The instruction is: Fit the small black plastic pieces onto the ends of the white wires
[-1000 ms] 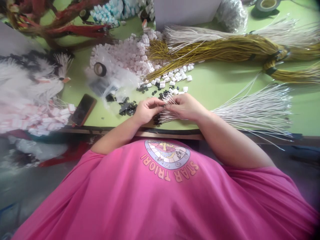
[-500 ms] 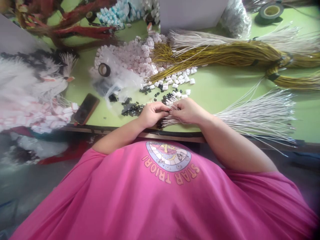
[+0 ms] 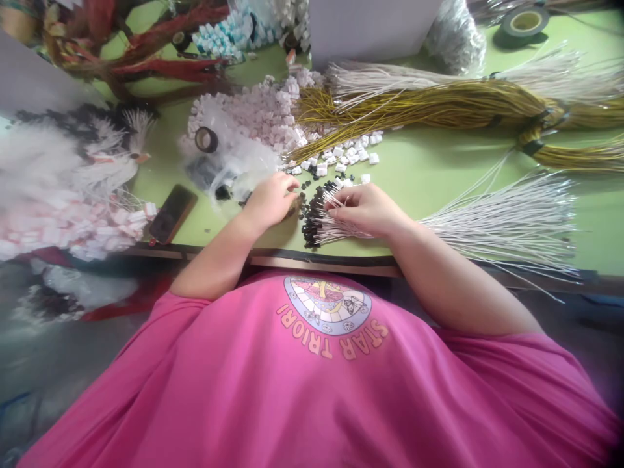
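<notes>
My right hand (image 3: 364, 209) is closed round a bundle of thin white wires (image 3: 492, 221) that fans out to the right over the green table (image 3: 429, 175). The wire ends by my fingers carry small black connectors (image 3: 312, 218). My left hand (image 3: 271, 198) lies a little to the left, fingers curled down on the table beside loose black connectors (image 3: 298, 205). I cannot make out whether it holds one. Small white connectors (image 3: 348, 156) lie scattered just beyond both hands.
A heap of pale pink connectors (image 3: 253, 114), a tape roll (image 3: 206, 139) and a plastic bag (image 3: 238, 166) lie at the left. A phone (image 3: 172, 213) rests near the table's front edge. Yellow wire bundles (image 3: 439, 107) run across the back. A green tape roll (image 3: 525, 21) sits far right.
My left hand has pulled away from the right hand and moved left and outward to the loose black connectors. My right hand still grips the white wires.
</notes>
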`<action>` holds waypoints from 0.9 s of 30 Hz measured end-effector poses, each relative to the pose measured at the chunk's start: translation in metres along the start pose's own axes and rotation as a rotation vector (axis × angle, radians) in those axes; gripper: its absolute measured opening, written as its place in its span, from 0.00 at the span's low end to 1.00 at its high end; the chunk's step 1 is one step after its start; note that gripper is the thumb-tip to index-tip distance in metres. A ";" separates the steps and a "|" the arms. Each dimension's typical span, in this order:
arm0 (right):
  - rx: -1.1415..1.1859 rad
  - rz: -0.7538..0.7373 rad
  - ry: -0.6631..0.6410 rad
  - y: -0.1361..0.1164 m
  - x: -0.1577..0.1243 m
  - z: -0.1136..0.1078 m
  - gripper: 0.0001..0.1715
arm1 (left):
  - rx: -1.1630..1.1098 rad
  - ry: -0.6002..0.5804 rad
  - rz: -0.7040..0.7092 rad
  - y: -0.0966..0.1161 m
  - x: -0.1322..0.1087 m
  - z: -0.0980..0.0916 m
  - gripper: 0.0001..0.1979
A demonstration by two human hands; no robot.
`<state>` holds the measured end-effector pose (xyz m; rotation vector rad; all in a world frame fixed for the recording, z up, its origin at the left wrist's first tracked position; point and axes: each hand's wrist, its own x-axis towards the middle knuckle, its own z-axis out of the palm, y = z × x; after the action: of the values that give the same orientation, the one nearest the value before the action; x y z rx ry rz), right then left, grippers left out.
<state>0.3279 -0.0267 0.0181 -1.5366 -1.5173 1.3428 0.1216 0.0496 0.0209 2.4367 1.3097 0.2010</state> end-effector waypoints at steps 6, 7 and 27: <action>0.005 -0.037 0.053 -0.003 -0.002 0.005 0.07 | 0.079 -0.074 0.063 -0.006 0.016 0.020 0.11; -0.014 -0.055 0.062 -0.003 -0.002 0.005 0.06 | 0.068 -0.070 0.075 -0.008 0.017 0.023 0.11; -0.018 -0.078 0.078 -0.004 -0.004 0.006 0.05 | -1.140 -0.010 -0.134 0.020 -0.012 0.028 0.09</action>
<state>0.3209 -0.0310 0.0211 -1.5073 -1.5290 1.2139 0.1384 0.0224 0.0031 1.3707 0.9291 0.6754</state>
